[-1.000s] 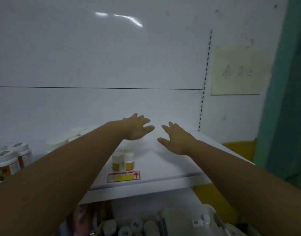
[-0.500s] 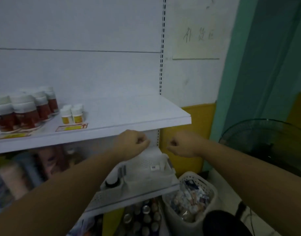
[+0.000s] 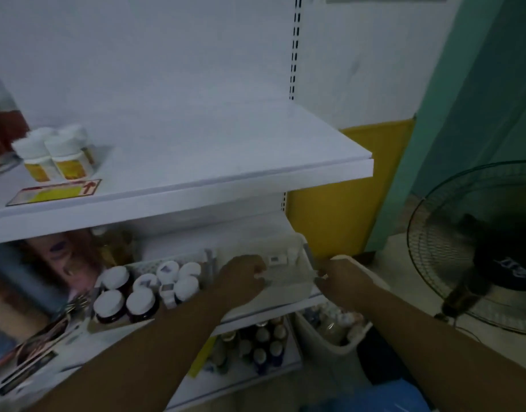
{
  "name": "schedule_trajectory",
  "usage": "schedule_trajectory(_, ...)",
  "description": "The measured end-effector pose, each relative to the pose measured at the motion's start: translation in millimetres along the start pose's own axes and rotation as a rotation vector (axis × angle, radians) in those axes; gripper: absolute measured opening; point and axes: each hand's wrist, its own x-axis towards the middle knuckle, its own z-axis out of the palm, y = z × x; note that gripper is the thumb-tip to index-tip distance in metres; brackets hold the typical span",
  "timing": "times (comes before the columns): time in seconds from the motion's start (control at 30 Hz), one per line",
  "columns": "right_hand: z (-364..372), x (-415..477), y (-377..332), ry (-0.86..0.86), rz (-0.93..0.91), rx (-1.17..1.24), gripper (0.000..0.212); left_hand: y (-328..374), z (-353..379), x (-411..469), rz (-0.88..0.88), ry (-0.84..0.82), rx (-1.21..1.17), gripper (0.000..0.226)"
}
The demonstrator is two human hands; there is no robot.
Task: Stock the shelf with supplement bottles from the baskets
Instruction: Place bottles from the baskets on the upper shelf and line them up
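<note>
A white plastic basket (image 3: 288,282) sits on the lower shelf (image 3: 273,312), under the upper shelf board (image 3: 226,150). My left hand (image 3: 244,278) grips its left front corner with curled fingers. My right hand (image 3: 340,278) grips its right front corner the same way. Small white items lie inside at the back, blurred. To its left, a second basket (image 3: 172,261) holds several white-capped dark bottles (image 3: 141,301). Two small yellow-labelled bottles (image 3: 58,156) stand on the upper shelf at the left.
Red-brown bottles (image 3: 3,120) stand at the upper shelf's far left, behind a yellow price tag (image 3: 53,191). A white floor basket (image 3: 330,346) with mixed items sits right of the shelf. A black fan (image 3: 479,248) stands at the right. More bottles (image 3: 261,343) fill the bottom shelf.
Both hands came off the upper shelf, dropped below its front edge with fingers curling, and now hold the white basket on the lower shelf. The view tilted down.
</note>
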Motion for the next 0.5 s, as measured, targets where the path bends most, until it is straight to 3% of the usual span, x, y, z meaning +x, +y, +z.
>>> schedule_trajectory(0.23, 63, 80, 19, 0.038, 0.042, -0.03, 0.034, -52, 63, 101, -0.011, -0.174, 0.019, 0.056)
schedule_trajectory(0.3, 70, 102, 19, 0.058, 0.046, -0.063, 0.037, -60, 74, 123, 0.014, -0.155, 0.11, 0.06)
schedule_trajectory(0.5, 87, 152, 7, -0.137, 0.179, -0.315, 0.053, -65, 111, 158, -0.042, -0.023, 0.264, 0.041)
